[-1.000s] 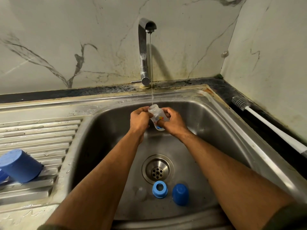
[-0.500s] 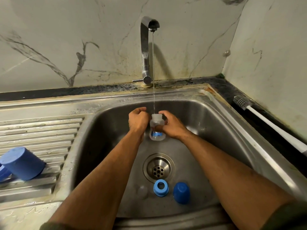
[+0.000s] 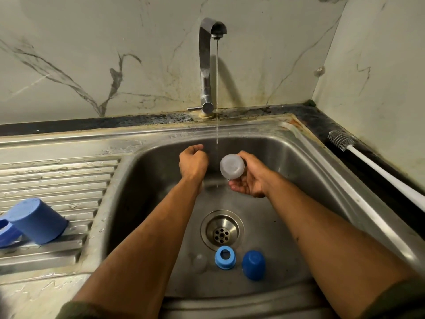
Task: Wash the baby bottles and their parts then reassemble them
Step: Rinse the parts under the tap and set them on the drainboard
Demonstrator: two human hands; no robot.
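At frame centre, the clear bottle (image 3: 231,166) is tipped bottom-up beside the tap's stream (image 3: 217,93), gripped by the right hand (image 3: 249,178). The left hand (image 3: 192,163) is curled, holding nothing. A blue ring (image 3: 225,257) and cap (image 3: 253,264) lie near the drain (image 3: 222,230).

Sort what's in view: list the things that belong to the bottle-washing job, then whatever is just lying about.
Belongs to the job:
clear bottle, held in the right hand
blue ring in the sink
small blue cap
clear teat
large blue cap on the drainboard
bottle brush
running tap

Just lying about:
nothing visible
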